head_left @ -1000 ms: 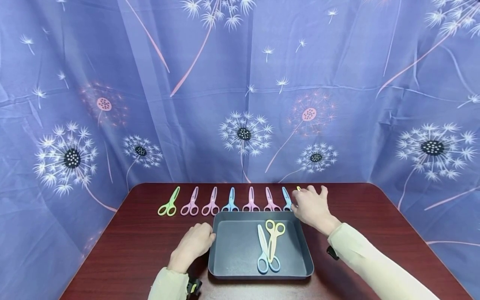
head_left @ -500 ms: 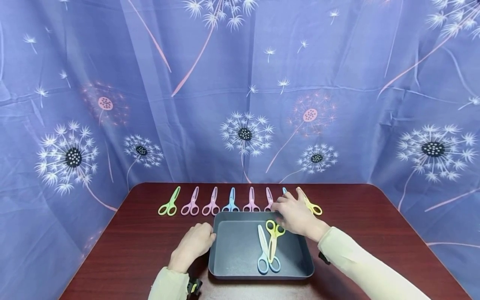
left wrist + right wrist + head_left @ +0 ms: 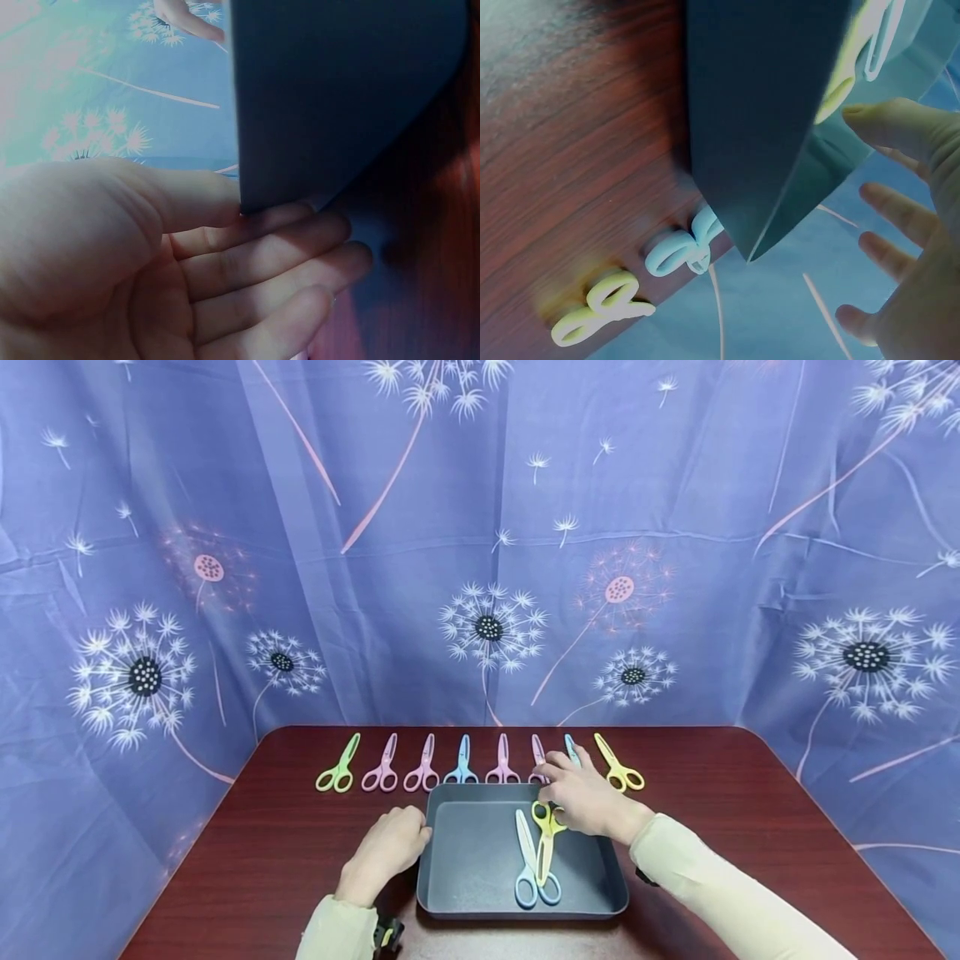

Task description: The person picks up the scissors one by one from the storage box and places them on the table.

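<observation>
In the head view my left hand (image 3: 390, 847) is at the left wall of a dark grey tray (image 3: 465, 852). The left wrist view shows its thumb and fingers (image 3: 247, 262) pinching the tray's edge. Inside the tray lie light-blue scissors (image 3: 527, 889), crossed by yellow scissors (image 3: 547, 852) with handles toward the back. Over the tray's back right part hovers my right hand (image 3: 588, 797), beside those yellow handles. Its fingers are spread and hold nothing in the right wrist view, where the thumb (image 3: 900, 124) comes close to the yellow scissors; contact cannot be told.
Behind the tray a row of scissors stretches across the dark red table (image 3: 247, 860): green (image 3: 341, 766), several pink (image 3: 382, 766), blue (image 3: 461, 760) and yellow (image 3: 618, 764) at the right end. My right hand partly covers a pink and a blue pair. A blue curtain (image 3: 375, 610) hangs behind.
My right hand has moved left and toward me, from the yellow scissors at the row's right end to above the tray. Those scissors now show whole. My left hand has stayed put.
</observation>
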Tool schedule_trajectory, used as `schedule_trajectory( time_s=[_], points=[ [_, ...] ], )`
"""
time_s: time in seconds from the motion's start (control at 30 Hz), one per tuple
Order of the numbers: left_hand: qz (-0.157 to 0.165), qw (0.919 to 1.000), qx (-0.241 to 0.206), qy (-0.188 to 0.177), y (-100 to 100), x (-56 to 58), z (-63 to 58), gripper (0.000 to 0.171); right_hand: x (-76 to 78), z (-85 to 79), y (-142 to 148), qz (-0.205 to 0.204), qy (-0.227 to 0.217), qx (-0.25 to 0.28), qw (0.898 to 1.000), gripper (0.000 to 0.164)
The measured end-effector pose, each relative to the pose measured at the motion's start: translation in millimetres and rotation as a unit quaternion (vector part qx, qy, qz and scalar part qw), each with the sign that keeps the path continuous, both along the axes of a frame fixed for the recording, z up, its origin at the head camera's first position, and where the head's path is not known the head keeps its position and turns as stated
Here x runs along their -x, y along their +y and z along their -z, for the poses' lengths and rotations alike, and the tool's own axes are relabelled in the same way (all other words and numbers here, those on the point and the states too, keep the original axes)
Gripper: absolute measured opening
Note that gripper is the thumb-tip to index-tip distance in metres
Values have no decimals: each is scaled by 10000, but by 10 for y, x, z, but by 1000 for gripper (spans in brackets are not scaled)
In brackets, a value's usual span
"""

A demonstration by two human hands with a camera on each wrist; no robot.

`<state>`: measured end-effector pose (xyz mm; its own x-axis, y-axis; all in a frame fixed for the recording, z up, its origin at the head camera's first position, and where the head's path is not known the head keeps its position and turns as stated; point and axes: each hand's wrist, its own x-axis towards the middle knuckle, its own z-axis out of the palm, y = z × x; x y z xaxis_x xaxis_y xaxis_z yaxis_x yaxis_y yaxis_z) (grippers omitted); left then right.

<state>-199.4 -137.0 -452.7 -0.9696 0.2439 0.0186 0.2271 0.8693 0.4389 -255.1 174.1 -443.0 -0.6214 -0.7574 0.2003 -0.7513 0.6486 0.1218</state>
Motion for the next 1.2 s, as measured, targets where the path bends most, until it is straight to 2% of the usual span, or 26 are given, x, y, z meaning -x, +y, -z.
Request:
schedule_trajectory(
  time_s=[0.33, 0.63, 0.83, 0.97, 1.2],
  points=[
    [7, 10000, 27, 49, 0, 9, 25, 38, 30, 156, -16, -280, 560, -630, 9960, 21],
    [-14, 10000, -21, -1, 5, -1, 2, 38, 24, 177, 22, -749, 1383, -1175, 9805, 19],
    [-27, 10000, -18, -55, 9, 9, 15, 38, 23, 176, 83, -987, 1527, -1099, 9772, 19],
    [-81, 9999, 21, -122, 7, 26, 29, 38, 28, 182, 114, -1206, 1542, -798, 9774, 16],
    [-34, 10000, -18, -50, 6, 16, 29, 37, 40, 214, 164, -1450, 1504, -591, 9761, 17]
  ],
)
